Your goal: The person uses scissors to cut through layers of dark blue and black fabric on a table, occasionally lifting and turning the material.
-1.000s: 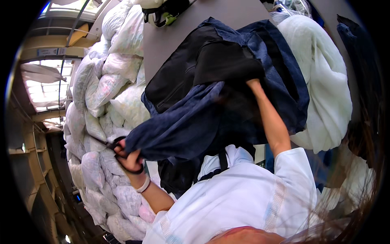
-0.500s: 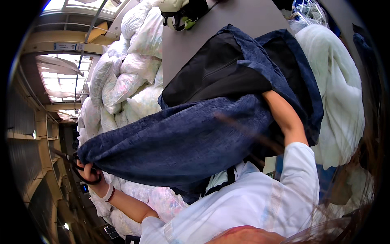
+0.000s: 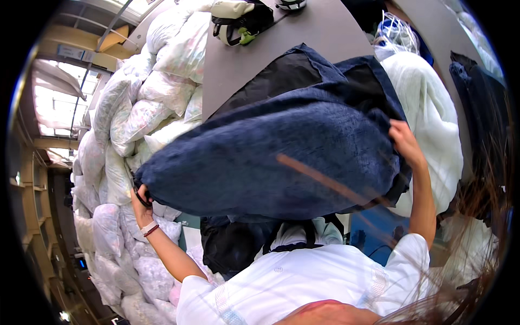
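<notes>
A navy plush fabric cover (image 3: 271, 157) with black backing is stretched out between my two hands, over the table edge in front of me. My left hand (image 3: 142, 203) is closed on its left end; black loops like scissor handles (image 3: 142, 196) sit around the fingers, and their blades are hidden. At the right end, my right hand (image 3: 403, 142) grips a bunched edge of the same cover. More black and navy fabric (image 3: 281, 76) lies spread on the table behind it.
The grey table (image 3: 325, 32) holds a black and cream bag (image 3: 241, 21) at its far end. Stuffed white sacks (image 3: 162, 97) pile up at left. White fabric (image 3: 422, 124) hangs at right, below a clear plastic bundle (image 3: 398, 35). Dark fabric (image 3: 222, 238) lies near my waist.
My right hand has come out from inside the black-backed fabric and moved right to the cover's edge. My left hand has shifted right and slightly up with its end, and the plush side has spread wider.
</notes>
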`<move>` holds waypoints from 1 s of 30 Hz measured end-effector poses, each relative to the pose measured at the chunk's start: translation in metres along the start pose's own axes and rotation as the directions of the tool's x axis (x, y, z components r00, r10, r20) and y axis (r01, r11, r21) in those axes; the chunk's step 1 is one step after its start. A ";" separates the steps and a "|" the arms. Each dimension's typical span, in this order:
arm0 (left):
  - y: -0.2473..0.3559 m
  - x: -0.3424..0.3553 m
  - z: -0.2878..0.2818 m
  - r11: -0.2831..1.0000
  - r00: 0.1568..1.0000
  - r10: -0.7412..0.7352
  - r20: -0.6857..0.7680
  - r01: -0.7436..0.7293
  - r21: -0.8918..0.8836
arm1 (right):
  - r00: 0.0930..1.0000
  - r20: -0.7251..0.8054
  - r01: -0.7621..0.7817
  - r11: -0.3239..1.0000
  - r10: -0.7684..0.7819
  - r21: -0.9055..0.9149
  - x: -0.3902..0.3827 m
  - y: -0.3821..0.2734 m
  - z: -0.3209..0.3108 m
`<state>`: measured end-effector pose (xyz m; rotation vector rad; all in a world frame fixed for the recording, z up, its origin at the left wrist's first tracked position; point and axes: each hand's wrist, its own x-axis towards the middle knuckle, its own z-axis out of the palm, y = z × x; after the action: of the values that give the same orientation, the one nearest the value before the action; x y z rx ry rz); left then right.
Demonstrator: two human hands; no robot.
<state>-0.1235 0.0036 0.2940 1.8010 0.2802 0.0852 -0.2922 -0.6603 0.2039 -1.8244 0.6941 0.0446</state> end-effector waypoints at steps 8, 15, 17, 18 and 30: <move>-0.006 0.097 0.092 0.915 0.959 0.282 0.035 -0.258 -0.310 | 0.770 -0.568 0.560 0.735 -0.291 0.383 0.087 -0.044 -0.039; -0.193 -0.014 0.116 0.841 0.886 0.451 -0.103 -0.383 0.383 | 0.695 -0.310 0.689 0.725 -0.649 0.027 0.001 0.018 0.165; -0.258 -0.074 0.116 0.891 0.970 0.223 -0.096 -0.163 0.424 | 0.835 -0.264 0.516 0.854 -0.484 0.069 -0.049 0.032 0.239; -0.289 -0.104 0.109 0.874 0.997 -0.004 -0.071 0.038 0.485 | 0.922 -0.188 0.354 0.934 -0.339 0.052 -0.070 0.039 0.273; -0.404 -0.141 0.060 0.874 0.857 -0.225 -0.464 0.388 0.292 | 0.743 0.655 0.429 0.848 -0.135 -0.311 -0.164 0.068 0.492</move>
<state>-0.3061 0.0031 -0.0980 2.0824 0.9539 0.1982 -0.3121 -0.1701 0.0214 -2.1660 -0.0974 0.6158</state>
